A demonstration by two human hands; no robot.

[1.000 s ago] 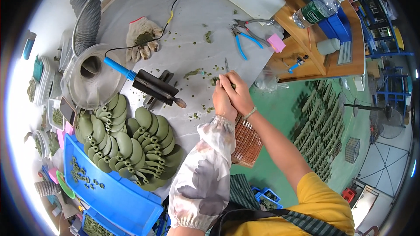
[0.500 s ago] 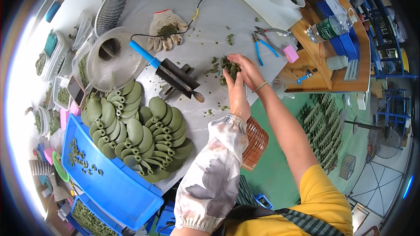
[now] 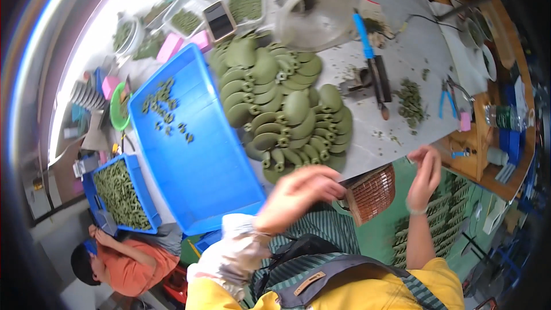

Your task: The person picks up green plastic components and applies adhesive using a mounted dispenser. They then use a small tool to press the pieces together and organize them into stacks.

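Observation:
My left hand [image 3: 301, 192], in a pale sleeve cover, hovers at the table's near edge. Its fingers are stretched out and slightly blurred, with nothing visible in them. Close ahead of it lies a pile of flat, oval green pieces with small ringed ends [image 3: 295, 109]. Farther right, my right hand [image 3: 425, 175] is raised past the table edge, fingers loosely bent and apart, holding nothing I can see. Between the hands, below the edge, is a brown woven basket [image 3: 373, 195]. A heap of small green bits [image 3: 411, 103] lies on the table beyond my right hand.
A blue tray [image 3: 212, 178] with some small green pieces stands left of the pile. A blue-handled corded tool [image 3: 370, 51], a clear tub [image 3: 314, 20], a stained glove [image 3: 374, 23] and pliers [image 3: 449, 100] lie farther back. Another person [image 3: 129, 261] is at lower left.
Both hands have parted from the small green bits they were gathered around and come back toward me. The bits now lie heaped on the table. My view has swung left.

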